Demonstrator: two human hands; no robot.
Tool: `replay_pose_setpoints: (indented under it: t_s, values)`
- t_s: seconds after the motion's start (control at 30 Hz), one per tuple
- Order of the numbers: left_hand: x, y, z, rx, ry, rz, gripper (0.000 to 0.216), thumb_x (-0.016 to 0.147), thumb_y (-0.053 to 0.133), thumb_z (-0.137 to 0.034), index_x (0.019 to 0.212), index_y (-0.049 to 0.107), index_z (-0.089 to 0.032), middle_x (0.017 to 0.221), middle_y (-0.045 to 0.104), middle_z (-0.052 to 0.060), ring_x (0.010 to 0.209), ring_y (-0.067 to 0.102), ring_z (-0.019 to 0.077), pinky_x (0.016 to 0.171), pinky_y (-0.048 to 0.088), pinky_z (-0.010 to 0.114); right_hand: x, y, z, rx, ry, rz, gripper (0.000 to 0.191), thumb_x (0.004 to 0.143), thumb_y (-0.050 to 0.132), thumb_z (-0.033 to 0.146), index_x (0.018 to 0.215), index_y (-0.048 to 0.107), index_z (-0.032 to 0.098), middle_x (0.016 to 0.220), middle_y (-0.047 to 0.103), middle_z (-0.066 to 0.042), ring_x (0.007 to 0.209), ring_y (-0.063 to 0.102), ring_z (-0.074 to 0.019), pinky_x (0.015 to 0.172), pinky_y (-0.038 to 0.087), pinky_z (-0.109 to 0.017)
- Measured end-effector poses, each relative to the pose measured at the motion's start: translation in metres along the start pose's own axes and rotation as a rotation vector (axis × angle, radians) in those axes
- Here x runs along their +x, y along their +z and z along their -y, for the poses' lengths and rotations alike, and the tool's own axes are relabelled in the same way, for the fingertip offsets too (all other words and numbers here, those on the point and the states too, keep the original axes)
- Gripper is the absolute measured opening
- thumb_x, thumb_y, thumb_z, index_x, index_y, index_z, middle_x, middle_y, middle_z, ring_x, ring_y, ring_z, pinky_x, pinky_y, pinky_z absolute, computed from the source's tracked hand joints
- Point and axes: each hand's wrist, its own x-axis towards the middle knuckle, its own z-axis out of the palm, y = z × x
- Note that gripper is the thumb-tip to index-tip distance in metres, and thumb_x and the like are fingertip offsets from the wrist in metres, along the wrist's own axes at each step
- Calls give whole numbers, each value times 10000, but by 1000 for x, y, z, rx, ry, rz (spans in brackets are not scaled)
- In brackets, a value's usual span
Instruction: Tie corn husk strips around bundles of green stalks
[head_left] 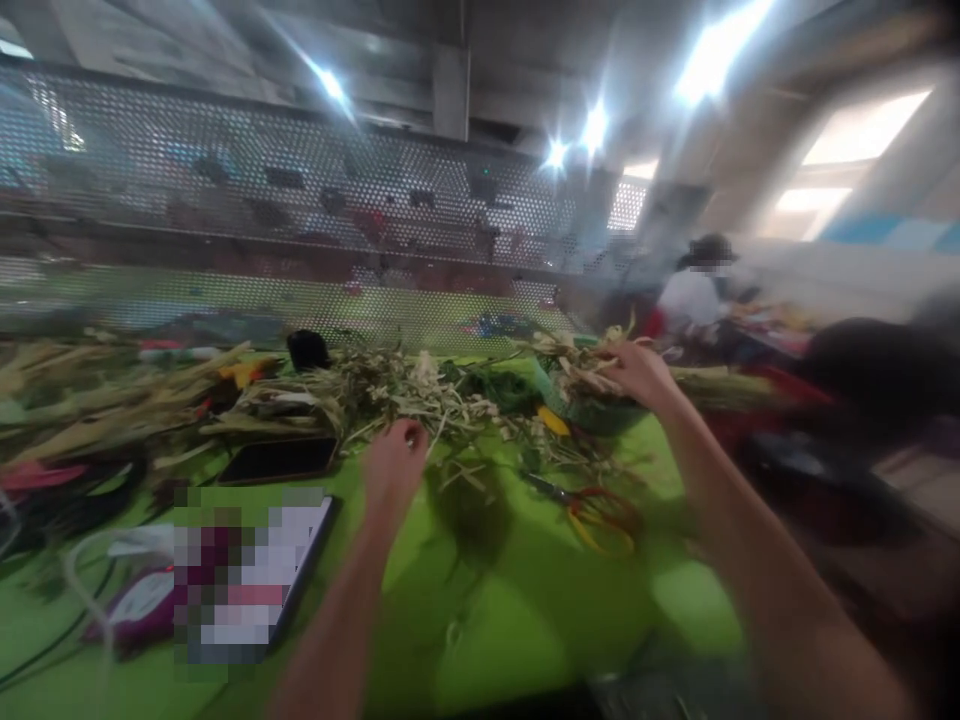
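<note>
My right hand [641, 373] reaches over a green mesh basket [600, 412] at the right, its fingers closed on dried husk strips [581, 372] heaped in it. My left hand [394, 455] is curled above the green tabletop [442, 660], in front of a loose pile of dried strips [420, 385]. Its fingers are pressed together, and what they hold, if anything, is too small to make out. Scissors with orange and yellow handles [604, 520] lie on the table between the two arms, below the basket.
A dark phone [279, 460] and a lit phone [277, 580] lie at the left, beside a purple object [142, 605] and cables. Long dried leaves [112, 400] are heaped at the far left. A perforated metal panel [300, 220] stands behind the table. A person [690, 295] sits at the far right.
</note>
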Motion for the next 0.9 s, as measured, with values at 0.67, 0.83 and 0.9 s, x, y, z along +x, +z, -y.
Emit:
replay_pose_setpoints:
  t_s: [0.67,0.83,0.9]
  values:
    - [23,0,-63,-92,180,119,170,864,524,-292,926,661,-212,979,711,49,917,638,193,821,457,290,111,11,-13,-257,120,167,354,850,535,240,1142,726,301,1181,716,-17,1080,646,-203,848,482,-244]
    - [40,16,-67,-86,187,122,165,863,539,-280,956,660,-217,1005,713,51,932,642,195,835,452,293,142,64,0,-245,135,324,282,893,566,195,1129,714,243,1186,692,-80,1089,638,-218,887,490,-291]
    - [45,25,-65,-91,194,131,154,865,543,-274,950,658,-215,1000,713,49,937,640,191,845,450,287,151,82,-1,-255,155,385,274,930,580,280,1187,645,210,1225,638,-94,1066,627,-215,892,517,-360]
